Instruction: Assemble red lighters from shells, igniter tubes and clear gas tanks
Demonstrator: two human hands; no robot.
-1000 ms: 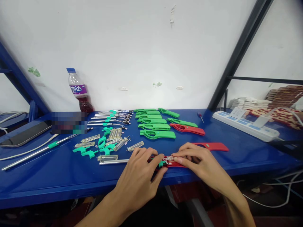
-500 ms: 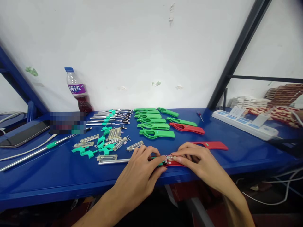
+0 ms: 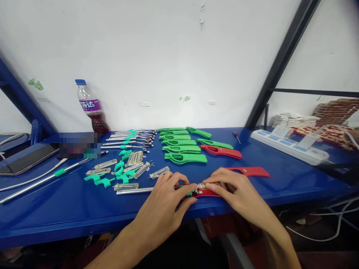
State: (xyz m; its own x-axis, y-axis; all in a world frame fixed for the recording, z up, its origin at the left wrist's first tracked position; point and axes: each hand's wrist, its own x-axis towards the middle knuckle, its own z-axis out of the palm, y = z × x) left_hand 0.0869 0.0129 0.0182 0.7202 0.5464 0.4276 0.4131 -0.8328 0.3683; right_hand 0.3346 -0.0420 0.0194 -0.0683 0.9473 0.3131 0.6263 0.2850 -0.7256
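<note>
At the table's front edge, my left hand (image 3: 164,203) grips the front part of a red lighter handle (image 3: 208,193), its thumb and fingers closed around it. From under that hand a silver lighter tube (image 3: 134,191) sticks out to the left. My right hand (image 3: 239,190) pinches a clear fuel tank (image 3: 201,186) over the open red shell, its fingertips hiding much of the tank. Thin white wires and a bit of green plastic show between the hands. Another red handle shell (image 3: 254,172) lies just behind my right hand.
Green handle shells (image 3: 186,158) lie in rows at the back, near silver tubes with wires (image 3: 127,144). Loose clear tanks (image 3: 126,186) and green triggers (image 3: 105,181) are scattered left. A drink bottle (image 3: 91,106), phone (image 3: 28,158), screwdriver (image 3: 237,137) and power strip (image 3: 290,147) surround them.
The clear fuel tank under my right fingertips has shifted and tilted slightly, and more of the red shell shows below it. My left hand keeps its place.
</note>
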